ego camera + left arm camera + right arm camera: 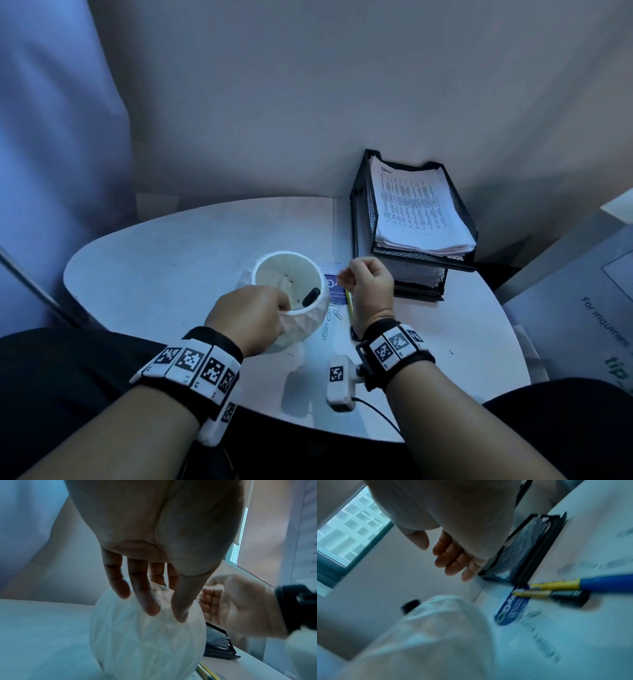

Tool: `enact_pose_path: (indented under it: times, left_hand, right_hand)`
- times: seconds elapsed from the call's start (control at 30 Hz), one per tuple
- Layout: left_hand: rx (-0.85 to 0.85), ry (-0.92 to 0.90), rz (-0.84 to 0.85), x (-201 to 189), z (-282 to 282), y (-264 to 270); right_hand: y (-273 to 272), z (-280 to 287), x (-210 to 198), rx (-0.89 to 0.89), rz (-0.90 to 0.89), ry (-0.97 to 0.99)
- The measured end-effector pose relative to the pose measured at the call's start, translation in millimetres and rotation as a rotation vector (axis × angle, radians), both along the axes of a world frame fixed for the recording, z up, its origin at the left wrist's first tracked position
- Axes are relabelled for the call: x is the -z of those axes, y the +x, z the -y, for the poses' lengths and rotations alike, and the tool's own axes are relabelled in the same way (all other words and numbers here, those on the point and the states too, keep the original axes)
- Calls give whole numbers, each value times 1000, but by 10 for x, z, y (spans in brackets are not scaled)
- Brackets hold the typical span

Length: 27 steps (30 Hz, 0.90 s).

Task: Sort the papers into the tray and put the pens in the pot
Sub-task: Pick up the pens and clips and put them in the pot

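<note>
A white faceted pot (301,325) stands mid-table, with a black pen (311,297) leaning inside it. My left hand (253,317) grips the pot's near side, fingers lying round its wall (147,642) and thumb at the rim. My right hand (368,287) hovers just right of the pot, fingers loosely curled and thumb apart, with nothing seen in it. Under that hand, two pens lie on the table, one yellow and blue (583,584) and one yellow and black (565,595). A black mesh tray (358,219) at the back right holds a stack of printed papers (414,209).
Several paper clips (330,318) and a blue printed card (334,286) lie between the pot and the tray. The white table (164,274) has rounded edges and meets a wall behind. A printed box (589,301) stands to the right.
</note>
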State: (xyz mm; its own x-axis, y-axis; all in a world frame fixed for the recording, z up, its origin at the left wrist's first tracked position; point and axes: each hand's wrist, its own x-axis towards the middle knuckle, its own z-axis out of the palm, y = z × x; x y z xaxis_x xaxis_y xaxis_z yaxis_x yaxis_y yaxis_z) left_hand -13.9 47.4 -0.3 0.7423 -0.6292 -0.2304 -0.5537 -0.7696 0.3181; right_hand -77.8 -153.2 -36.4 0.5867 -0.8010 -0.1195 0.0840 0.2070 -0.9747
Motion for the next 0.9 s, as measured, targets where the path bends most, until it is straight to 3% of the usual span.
enact_pose_path:
  times: [0.2, 0.4, 0.67, 0.9]
  left_hand:
    - [-25, -25, 9, 14, 1, 73]
    - [-5, -23, 9, 73, 48, 64]
    - [11, 23, 11, 162, 85, 58]
    - [22, 26, 19, 159, 100, 37]
  right_hand:
    - [-399, 532, 570, -23, -722, -293]
    - [-562, 568, 889, -170, -997, -410]
    - [-616, 576, 897, -171, -1054, -462]
    - [-377, 518, 471, -147, -573, -422]
